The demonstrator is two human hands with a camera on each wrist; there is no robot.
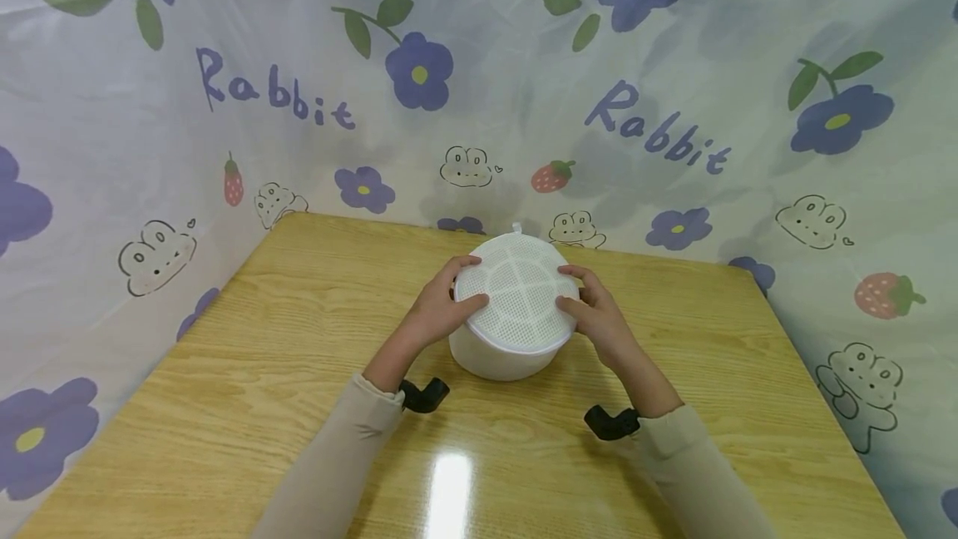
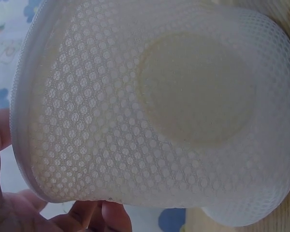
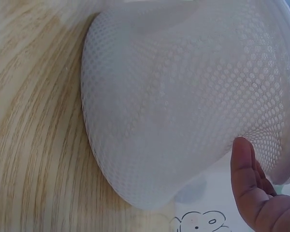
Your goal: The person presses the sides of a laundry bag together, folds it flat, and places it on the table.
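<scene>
A white mesh laundry bag, round like a short drum, stands on the table with its flat mesh top tilted toward me. My left hand grips its left side, thumb on the top's rim and fingers round the edge. On the opposite side my right hand holds the rim in the same way. The left wrist view has the bag's honeycomb mesh wall up close, with a plain pale disc on it. In the right wrist view, fingertips press into the mesh and crease it.
The wood-grain table reaches to a printed fabric backdrop at the back and sides. A small loop tab sticks up from the bag's far edge. Black wrist mounts hang under both sleeves. A bright reflection lies on the tabletop near me.
</scene>
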